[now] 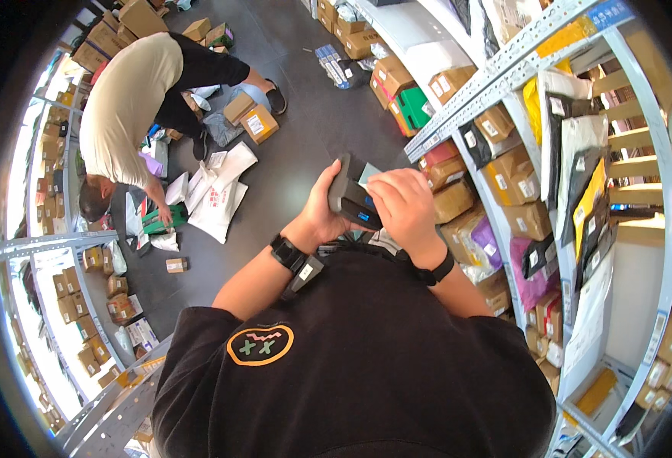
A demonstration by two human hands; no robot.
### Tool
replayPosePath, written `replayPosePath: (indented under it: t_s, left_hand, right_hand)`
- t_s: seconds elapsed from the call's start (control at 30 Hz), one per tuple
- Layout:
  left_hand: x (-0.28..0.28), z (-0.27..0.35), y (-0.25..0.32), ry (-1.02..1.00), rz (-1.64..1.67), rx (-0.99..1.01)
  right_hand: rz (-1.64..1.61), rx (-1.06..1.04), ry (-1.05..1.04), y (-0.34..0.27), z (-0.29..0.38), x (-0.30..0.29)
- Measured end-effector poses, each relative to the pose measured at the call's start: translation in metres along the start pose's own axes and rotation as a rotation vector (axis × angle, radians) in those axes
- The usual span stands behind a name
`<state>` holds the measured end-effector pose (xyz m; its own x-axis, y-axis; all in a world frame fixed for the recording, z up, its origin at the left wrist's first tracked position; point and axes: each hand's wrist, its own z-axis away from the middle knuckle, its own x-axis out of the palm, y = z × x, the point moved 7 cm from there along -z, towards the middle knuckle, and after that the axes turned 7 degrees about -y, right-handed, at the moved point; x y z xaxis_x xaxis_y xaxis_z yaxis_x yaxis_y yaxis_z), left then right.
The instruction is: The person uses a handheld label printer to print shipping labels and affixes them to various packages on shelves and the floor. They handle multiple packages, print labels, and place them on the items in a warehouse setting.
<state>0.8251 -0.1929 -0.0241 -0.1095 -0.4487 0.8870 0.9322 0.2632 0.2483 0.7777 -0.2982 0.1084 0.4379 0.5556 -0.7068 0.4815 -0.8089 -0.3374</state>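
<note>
My left hand (315,213) holds a dark boxy handheld device (350,197), perhaps a portable label printer. Its thumb runs along one side, and blue marks show on the device's near face. My right hand (403,206) bends over the other side of it, fingertips against the face; whether they pinch something there is hidden. Behind the device and the right fingers, a pale green edge (370,169) shows, too little to identify. A black watch-like band (288,255) circles my left wrist, with a small grey piece (307,273) beside it. Another black band (442,268) is on my right wrist.
Metal shelving (485,74) with cartons and mailer bags curves along my right. More parcel shelves (55,235) stand left. A person (133,109) bends at left, one hand at a green object (167,218). White mailer bags (219,200) and cartons (259,123) lie on the dark floor.
</note>
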Motion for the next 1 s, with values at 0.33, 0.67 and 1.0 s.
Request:
replayPosePath:
  t_s: [0.33,0.67,1.0]
  left_hand:
    - [0.009,-0.096,0.059,0.126,0.074,0.096]
    - [-0.073,-0.15,0.167,0.099,0.236,0.01]
    - [-0.309,-0.271,0.243,0.09,0.515,-0.018]
  right_hand:
    - [-0.036,-0.07,-0.141,0.113,-0.052,0.019]
    - [-0.014,0.019,-0.253,0.192,-0.137,0.146]
    - [-0.109,0.101,-0.473,0.328,-0.115,0.401]
